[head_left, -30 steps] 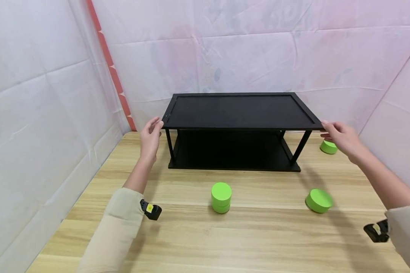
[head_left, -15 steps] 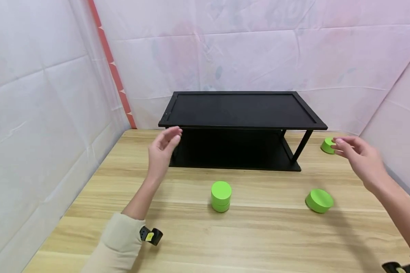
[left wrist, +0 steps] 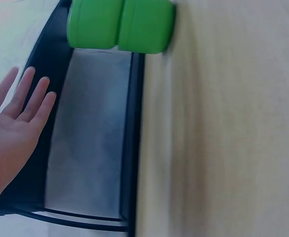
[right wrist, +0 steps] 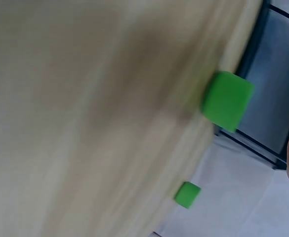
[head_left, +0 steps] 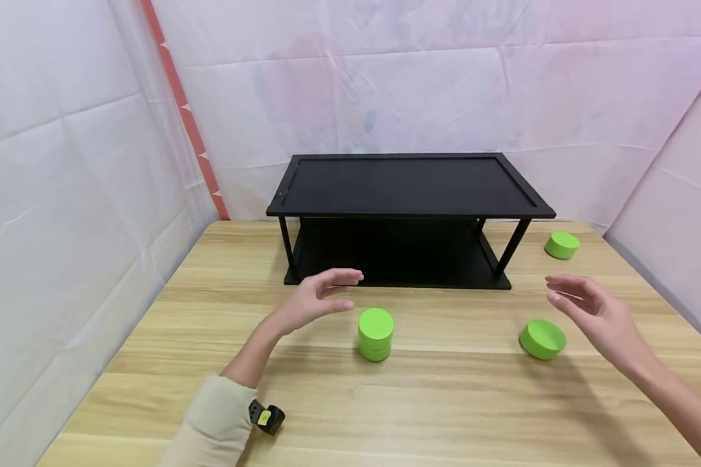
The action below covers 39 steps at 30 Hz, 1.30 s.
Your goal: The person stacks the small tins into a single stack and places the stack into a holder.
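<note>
1. Stacked green discs (head_left: 376, 334), two of them one on top of the other, stood on the table (head_left: 415, 415) in front of the rack's near edge, roughly midway along its length.
2. Left hand (head_left: 315, 300) hovered just beside that stack, on its left, with the fingers extended and the thumb apart from them; nothing lay in its grasp. From the left wrist, the fingers looked spread.
3. Right hand (head_left: 596, 314) was near a single green disc (head_left: 542, 339), to the right of it; its fingers were loosely bent, with a gap between them and the thumb, and they held nothing.
4. Another green disc (head_left: 562, 245) lay farther back on the table, beyond the right hand and to the right of the rack.
5. Black two-tier rack (head_left: 409, 187) stood toward the back of the table, its framed top panel carried on corner posts above a dark lower shelf (head_left: 391, 256).
6. White sheeting (head_left: 420, 97) hung behind and at both sides, with a red strip (head_left: 184, 110) running down near the left corner.
7. Beige sleeve (head_left: 216, 415) covered the left forearm, a small black wrist camera (head_left: 269, 417) beside its cuff.
</note>
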Motion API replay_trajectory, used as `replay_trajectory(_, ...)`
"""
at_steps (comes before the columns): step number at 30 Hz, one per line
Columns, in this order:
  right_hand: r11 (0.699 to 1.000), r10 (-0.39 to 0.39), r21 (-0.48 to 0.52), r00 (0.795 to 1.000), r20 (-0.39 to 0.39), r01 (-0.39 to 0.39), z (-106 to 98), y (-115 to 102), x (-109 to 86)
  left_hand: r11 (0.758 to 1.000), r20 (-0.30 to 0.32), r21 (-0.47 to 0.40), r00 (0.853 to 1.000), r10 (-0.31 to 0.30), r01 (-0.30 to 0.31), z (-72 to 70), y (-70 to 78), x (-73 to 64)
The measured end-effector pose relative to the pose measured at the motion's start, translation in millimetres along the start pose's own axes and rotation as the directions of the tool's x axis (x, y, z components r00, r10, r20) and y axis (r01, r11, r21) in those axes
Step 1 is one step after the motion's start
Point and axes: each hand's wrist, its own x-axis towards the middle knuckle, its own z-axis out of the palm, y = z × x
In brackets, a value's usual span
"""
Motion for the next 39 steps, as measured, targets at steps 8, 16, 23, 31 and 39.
replay_trajectory(8, 0.997, 0.011, -0.075, 0.998, 0.054, -0.007, 4, 14, -16.9, 0.995, 0.152, -0.050, 0.986, -0.072, 0.081, 5.5, -8.2, -0.7)
replay_trajectory(16, 0.995, 0.018, -0.096, 0.996, 0.089, -0.010, 7, 24, -25.5, 0.990, 0.196, -0.030, 0.972, -0.129, 0.137, 15.0, -24.8, -1.4)
replay_trajectory(23, 0.993, 0.034, -0.113, 0.994, 0.107, -0.022, 7, 30, -28.0, 0.990, 0.219, -0.005, 0.966, -0.138, 0.142, 19.5, -31.4, -1.1)
replay_trajectory(31, 0.994, 0.023, -0.113, 0.990, 0.140, -0.007, 11, 36, -31.8, 0.985, 0.203, -0.017, 0.966, -0.163, 0.170, 24.8, -38.8, -2.4)
replay_trajectory(39, 0.996, -0.012, -0.085, 0.993, 0.115, 0.022, 11, 43, -34.6, 0.990, 0.191, -0.028, 0.973, -0.130, 0.138, 26.5, -41.1, -3.0)
